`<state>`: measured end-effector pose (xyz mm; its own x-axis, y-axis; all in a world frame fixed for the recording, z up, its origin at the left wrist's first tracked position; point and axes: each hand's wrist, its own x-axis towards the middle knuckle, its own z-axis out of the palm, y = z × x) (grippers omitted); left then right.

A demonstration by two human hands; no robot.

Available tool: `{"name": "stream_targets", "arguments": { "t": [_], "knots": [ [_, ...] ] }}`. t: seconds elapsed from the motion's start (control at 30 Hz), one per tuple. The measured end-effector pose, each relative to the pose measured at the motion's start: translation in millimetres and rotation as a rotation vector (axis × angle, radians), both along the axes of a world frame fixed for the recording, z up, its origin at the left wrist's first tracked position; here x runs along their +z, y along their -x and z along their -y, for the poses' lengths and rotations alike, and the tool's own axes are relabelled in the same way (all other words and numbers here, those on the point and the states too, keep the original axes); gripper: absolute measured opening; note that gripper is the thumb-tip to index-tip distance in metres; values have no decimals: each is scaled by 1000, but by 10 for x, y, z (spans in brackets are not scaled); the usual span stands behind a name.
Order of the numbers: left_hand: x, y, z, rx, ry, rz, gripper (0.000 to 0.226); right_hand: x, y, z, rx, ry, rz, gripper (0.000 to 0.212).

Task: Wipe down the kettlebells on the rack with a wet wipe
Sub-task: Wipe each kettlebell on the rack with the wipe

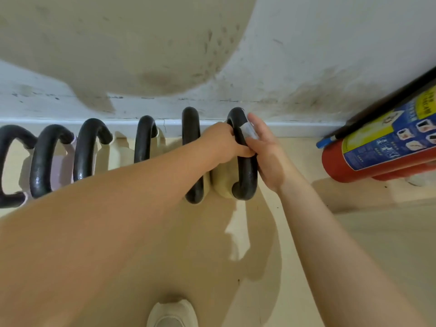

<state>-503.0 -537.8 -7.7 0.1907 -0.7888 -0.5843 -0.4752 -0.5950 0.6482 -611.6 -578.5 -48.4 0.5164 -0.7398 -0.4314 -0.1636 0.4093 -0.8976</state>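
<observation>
Looking down from a head-worn camera, a person is leaning over a row of kettlebells standing on a pale floor against the foot of a stained white wall (318, 55). Six black handles are arching up in a line running from the left edge of the floor toward the right. Both hands are working on the rightmost kettlebell handle (245, 161), whose loop is running lengthwise away from the viewer toward the wall. The left hand (224, 142) is reaching across from the left and gripping the handle's top bar, fingers curled round it, seemingly steadying it. The right hand (266, 152) is coming in from the right side, closer to the handle's outer face, and is pressing a small white wet wipe (249, 131) against the far upper curve of the bar; its fingers look fairly straight, and how much they wrap the bar cannot be told. The neighbouring handle (192, 149) is standing just beside, to the left, partly behind the left forearm. A red fire extinguisher (377, 149) is lying near the floor's right edge, well apart. A pale shoe (172, 312) is showing at the bottom. The wiping will probably travel along the bar's length, toward the viewer.
</observation>
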Motion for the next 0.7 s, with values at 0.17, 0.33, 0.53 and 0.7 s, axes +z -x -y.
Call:
{"name": "stream_targets", "arguments": {
  "t": [0.17, 0.33, 0.53, 0.7],
  "knots": [
    [-2, 145, -214, 154, 41, -117, 41, 145, -2, 16, -49, 127, -356, 24],
    [-111, 230, -391, 172, 61, -224, 53, 129, 90, -281, -110, 202, -307, 26],
    [-145, 262, -497, 246, 148, -312, 50, -13, 22, -269, -328, 351, -345, 18],
    [-213, 258, -507, 168, 201, -252, 40, -111, 32, -398, -388, 261, -246, 8]
  ]
}}
